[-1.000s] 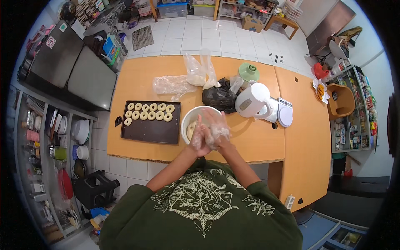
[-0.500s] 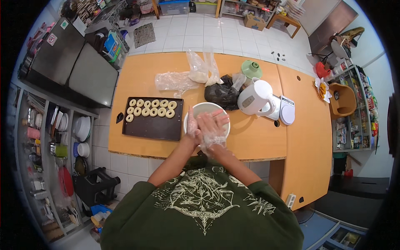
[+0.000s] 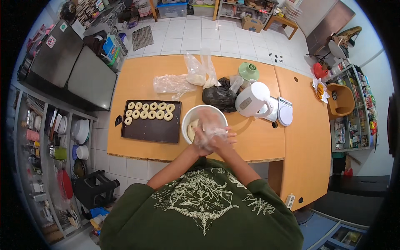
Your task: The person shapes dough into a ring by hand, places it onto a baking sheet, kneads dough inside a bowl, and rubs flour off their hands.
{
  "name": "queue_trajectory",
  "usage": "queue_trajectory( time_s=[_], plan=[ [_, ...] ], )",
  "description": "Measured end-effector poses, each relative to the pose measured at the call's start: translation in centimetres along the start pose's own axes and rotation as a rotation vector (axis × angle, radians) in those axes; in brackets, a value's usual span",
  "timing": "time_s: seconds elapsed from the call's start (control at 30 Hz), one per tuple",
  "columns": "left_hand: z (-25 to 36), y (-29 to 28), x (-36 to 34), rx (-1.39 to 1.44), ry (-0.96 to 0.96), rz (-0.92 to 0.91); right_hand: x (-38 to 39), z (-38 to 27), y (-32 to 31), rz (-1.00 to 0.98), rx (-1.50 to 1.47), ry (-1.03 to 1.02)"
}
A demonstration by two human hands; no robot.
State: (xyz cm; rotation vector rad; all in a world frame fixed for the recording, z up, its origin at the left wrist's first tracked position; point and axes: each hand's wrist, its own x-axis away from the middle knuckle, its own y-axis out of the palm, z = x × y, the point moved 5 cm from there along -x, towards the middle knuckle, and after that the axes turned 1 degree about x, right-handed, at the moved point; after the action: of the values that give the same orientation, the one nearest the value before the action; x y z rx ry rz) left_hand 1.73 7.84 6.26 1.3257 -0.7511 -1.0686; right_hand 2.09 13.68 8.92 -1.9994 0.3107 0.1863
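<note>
- We mark the pale, smooth-looking lump of dough (image 3: 191,130) inside the round white bowl (image 3: 188,113), left side; hands cover the rest.
- Handling, our guess: soft, light, a bit sticky, easily stretched or torn. Best hold: pinch from the exposed left part with fingertips, no hard squeeze.
- Left hand (image 3: 202,141): over the bowl's near edge, under the other hand, fingers stretched out rightward, not curled round anything we see.
- Right hand (image 3: 213,125): laid across the left, motion-blurred; we can't tell how far its grip is spread or whether anything sits between the palms.
- Whitish film on the hands; we can't tell what.
- Just left of the bowl: dark rectangular baking tray (image 3: 150,132) with small pale dough rings (image 3: 149,115), far half only.
- Beyond and right: knotted-looking black plastic bag (image 3: 218,100), white plastic kettle (image 3: 251,101), white kitchen scale (image 3: 285,115).
- Far side: clear plastic bags (image 3: 194,71), round green plastic piece (image 3: 248,72).
- All on the light-brown wooden table (image 3: 246,146).
</note>
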Motion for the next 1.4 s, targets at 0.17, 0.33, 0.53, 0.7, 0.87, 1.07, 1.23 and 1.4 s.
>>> queue_trajectory(
  time_s=[0.17, 0.33, 0.53, 0.7, 0.87, 1.07, 1.23, 1.4],
  plan=[
    [3.5, -0.8, -0.3, 0.088, -0.004, 0.177, 0.7, -2.5, -0.3, -0.145, 0.027, -0.079],
    [0.1, -0.5, 0.0, -0.171, -0.033, 0.155, 0.0, -1.3, 0.4, -0.067, 0.047, 0.117],
    [4.4, 0.5, -0.2, 0.141, 0.066, 0.215, 0.2, -3.2, 1.0, -0.12, -0.137, -0.297],
    [2.2, 0.2, 0.4, 0.198, 0.116, -0.085, -0.2, -4.2, -0.4, -0.079, -0.112, -0.287],
    [4.1, 0.9, 0.4, 0.179, 0.028, 0.099, 0.6, -5.2, -0.4, -0.043, -0.065, -0.325],
    [0.7, -0.4, -0.6, 0.094, -0.15, -0.074, -0.8, -3.0, 0.3, -0.049, 0.089, -0.064],
    [3.0, 3.1, -0.7, -0.443, 0.129, 0.498, -0.5, -3.2, -1.1, -0.251, -0.478, -0.224],
    [2.1, -0.8, -1.3, -0.185, 0.094, 0.201, -1.5, -2.3, 0.0, -0.041, -0.089, -0.183]
  ],
)
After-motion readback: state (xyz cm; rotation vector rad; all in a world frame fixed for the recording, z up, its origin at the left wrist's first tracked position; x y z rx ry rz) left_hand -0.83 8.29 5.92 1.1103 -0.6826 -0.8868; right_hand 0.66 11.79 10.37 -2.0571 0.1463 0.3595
